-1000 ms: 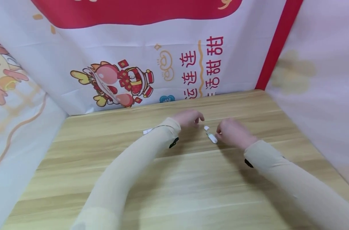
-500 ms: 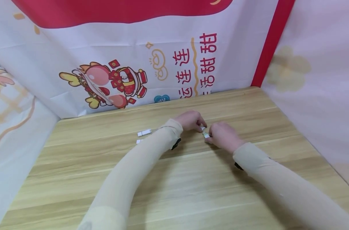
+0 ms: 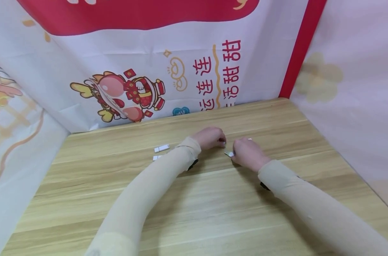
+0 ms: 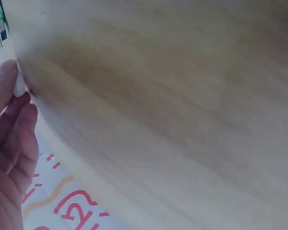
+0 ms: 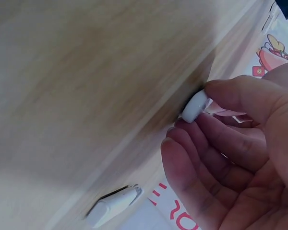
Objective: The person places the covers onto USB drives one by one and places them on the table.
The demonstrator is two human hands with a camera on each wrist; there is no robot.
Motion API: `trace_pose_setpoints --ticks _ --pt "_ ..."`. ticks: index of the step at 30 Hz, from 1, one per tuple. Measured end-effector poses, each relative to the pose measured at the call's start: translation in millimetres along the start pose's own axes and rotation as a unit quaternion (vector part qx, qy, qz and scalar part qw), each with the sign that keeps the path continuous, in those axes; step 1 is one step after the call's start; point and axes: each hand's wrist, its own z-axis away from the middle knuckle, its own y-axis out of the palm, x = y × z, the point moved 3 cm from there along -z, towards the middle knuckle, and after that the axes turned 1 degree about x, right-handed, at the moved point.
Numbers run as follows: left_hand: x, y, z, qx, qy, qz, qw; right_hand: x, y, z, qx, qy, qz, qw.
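My left hand (image 3: 210, 138) pinches a small white cap (image 4: 19, 86) between thumb and fingertips. Close to its right, my right hand (image 3: 249, 153) pinches the white body of a USB flash drive (image 5: 196, 106). The uncapped plug of that USB flash drive (image 3: 228, 154) points left, toward the left hand. In the left wrist view the metal connector and a green part of the drive (image 4: 0, 21) show at the upper left corner. A gap separates the cap from the plug. Both hands are low over the wooden table (image 3: 197, 199).
Two white USB sticks lie on the table left of the left forearm: a farther stick (image 3: 161, 148) and a nearer stick (image 3: 157, 157), partly covered by the sleeve. Another white stick (image 5: 113, 208) lies beyond the right hand. A printed cloth (image 3: 142, 46) hangs behind the table.
Both hands first hovered around the drive lying on the table, cap beside its plug. They took hold of drive and cap, and the cap is now apart from the plug in the left hand.
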Motion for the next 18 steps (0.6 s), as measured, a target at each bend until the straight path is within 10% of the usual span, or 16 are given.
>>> trace_pose_setpoints --ticks 9,18 --pt "-18.0 -18.5 37.0 -0.012 0.013 0.025 0.9995 -1 -8 13 0.001 -0.003 -0.042 0.999" --pt "-51.9 -53.1 130.6 -0.118 0.09 0.012 0.9889 19 -37 44 -0.024 -0.031 -0.069 0.997"
